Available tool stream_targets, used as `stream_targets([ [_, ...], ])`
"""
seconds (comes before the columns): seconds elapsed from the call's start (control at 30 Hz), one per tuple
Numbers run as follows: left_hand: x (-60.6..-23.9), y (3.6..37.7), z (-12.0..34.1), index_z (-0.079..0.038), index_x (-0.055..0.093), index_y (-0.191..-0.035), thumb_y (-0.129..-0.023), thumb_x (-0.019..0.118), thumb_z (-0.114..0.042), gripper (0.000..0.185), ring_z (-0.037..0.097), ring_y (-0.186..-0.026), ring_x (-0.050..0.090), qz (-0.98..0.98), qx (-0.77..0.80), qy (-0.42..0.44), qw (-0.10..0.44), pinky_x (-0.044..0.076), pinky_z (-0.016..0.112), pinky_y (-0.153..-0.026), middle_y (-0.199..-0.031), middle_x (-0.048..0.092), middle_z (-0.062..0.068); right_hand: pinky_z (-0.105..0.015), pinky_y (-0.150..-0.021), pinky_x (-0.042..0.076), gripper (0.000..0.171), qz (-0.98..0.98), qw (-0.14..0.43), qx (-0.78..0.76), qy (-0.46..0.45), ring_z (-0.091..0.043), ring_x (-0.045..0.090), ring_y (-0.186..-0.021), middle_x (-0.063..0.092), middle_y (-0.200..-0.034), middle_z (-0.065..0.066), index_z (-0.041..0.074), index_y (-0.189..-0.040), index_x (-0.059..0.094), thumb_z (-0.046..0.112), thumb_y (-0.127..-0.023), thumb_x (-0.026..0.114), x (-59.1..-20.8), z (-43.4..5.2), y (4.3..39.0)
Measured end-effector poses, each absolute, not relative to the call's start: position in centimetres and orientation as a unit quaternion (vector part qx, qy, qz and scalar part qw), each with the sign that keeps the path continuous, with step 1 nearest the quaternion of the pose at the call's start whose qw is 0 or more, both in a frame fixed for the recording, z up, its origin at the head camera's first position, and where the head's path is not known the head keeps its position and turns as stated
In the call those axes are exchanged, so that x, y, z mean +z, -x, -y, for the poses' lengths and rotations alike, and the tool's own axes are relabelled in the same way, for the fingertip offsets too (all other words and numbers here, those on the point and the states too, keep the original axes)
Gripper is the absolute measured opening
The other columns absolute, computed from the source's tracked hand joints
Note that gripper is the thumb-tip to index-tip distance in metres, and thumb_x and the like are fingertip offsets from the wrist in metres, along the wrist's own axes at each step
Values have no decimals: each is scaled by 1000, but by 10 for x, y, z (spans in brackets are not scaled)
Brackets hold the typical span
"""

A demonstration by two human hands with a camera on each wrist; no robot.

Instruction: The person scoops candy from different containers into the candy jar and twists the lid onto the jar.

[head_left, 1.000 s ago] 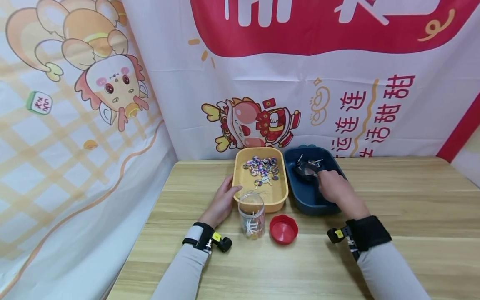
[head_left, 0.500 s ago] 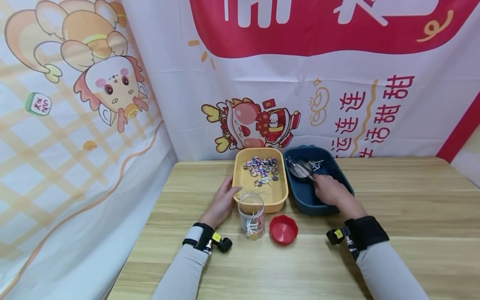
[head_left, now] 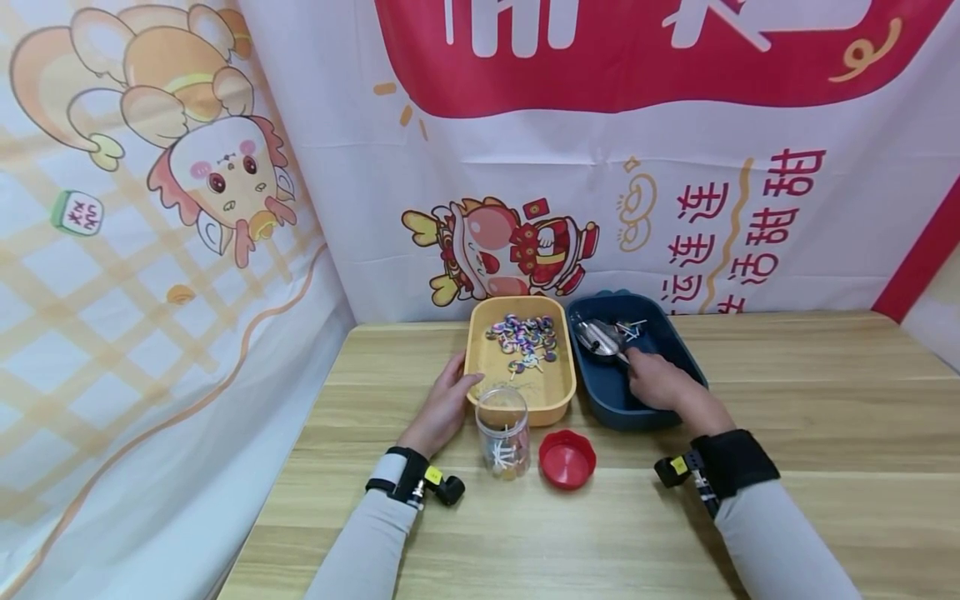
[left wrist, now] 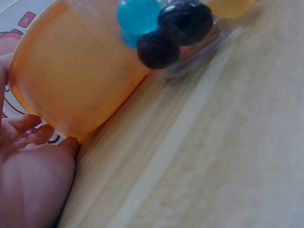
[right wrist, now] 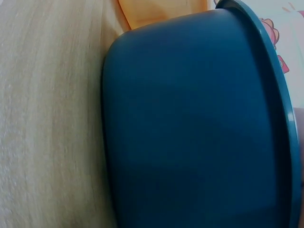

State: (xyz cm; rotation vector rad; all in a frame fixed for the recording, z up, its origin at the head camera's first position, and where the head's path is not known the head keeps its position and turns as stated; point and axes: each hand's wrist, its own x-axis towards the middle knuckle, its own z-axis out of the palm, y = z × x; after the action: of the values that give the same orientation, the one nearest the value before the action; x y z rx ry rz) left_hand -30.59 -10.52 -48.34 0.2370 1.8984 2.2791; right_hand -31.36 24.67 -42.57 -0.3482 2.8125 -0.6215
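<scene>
The metal scoop, its handle gripped by the right hand, has shifted leftward inside the blue tub, beside white sticks; scooping appears under way. The left hand grasps the yellow tub.

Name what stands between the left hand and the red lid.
A clear jar of lollipops stands between the left hand and the red lid, in the head view.

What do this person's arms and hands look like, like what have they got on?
The left hand and right hand are gloveless. The sleeves are light grey. A black left wristband and black right wristband each carry a small black camera with a yellow label beside it.
</scene>
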Motion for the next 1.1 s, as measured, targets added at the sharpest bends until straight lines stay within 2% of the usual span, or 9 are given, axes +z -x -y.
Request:
stream_targets([
  [0.17,-484,305,106,-12,22,-163,-104,51,-10,66,25,-155,23,-636,763,-81,86,24,38,-126,-170,18,10,-34,-65,45,26,-968,111,-193,116,-25,54,-77,53,-91,-12,-6,-123,49,11,-104,45,-423,-247,311],
  [0.37,-484,304,105,-12,21,-163,-103,51,-10,67,25,-155,22,-636,763,-78,87,24,37,-126,-171,17,9,-33,-56,37,13,-968,17,-201,152,-23,47,-64,49,-79,-8,-1,-109,49,10,-105,44,-406,-253,300],
  [0.43,-484,304,105,-11,21,-163,-103,51,-10,67,25,-155,21,-634,765,-79,85,24,37,-126,-171,17,9,-31,-55,36,12,-963,-4,-214,164,-22,46,-63,48,-78,-7,-1,-109,49,10,-106,44,-396,-254,294],
  [0.63,-484,305,105,-12,22,-163,-103,52,-9,67,24,-155,23,-631,768,-72,83,24,38,-126,-170,19,9,-34,-62,42,26,-949,-10,-256,187,-23,52,-75,56,-89,-9,-3,-126,55,15,-108,47,-356,-255,272],
  [0.73,-483,306,105,-13,23,-163,-102,53,-10,68,24,-155,23,-633,767,-67,82,24,38,-126,-170,19,9,-35,-68,47,29,-942,-19,-260,211,-23,55,-82,63,-96,-9,0,-126,62,19,-107,52,-337,-258,259],
  [0.87,-483,307,105,-13,24,-163,-102,53,-11,68,23,-155,23,-634,766,-67,84,24,38,-126,-170,19,8,-31,-63,48,27,-934,-26,-262,243,-21,55,-76,63,-88,-3,6,-122,70,25,-105,58,-318,-263,241],
  [0.97,-483,307,105,-13,24,-163,-103,53,-11,67,23,-155,24,-634,765,-68,86,25,37,-126,-170,20,8,-28,-55,43,23,-929,-26,-265,256,-18,52,-67,56,-78,0,12,-117,73,26,-104,61,-307,-265,228],
  [1.1,-484,308,106,-13,23,-163,-103,53,-12,67,24,-155,24,-633,766,-72,86,25,38,-126,-170,20,8,-26,-54,42,19,-927,-45,-258,269,-16,51,-66,56,-77,3,16,-113,75,26,-102,64,-297,-263,215],
])
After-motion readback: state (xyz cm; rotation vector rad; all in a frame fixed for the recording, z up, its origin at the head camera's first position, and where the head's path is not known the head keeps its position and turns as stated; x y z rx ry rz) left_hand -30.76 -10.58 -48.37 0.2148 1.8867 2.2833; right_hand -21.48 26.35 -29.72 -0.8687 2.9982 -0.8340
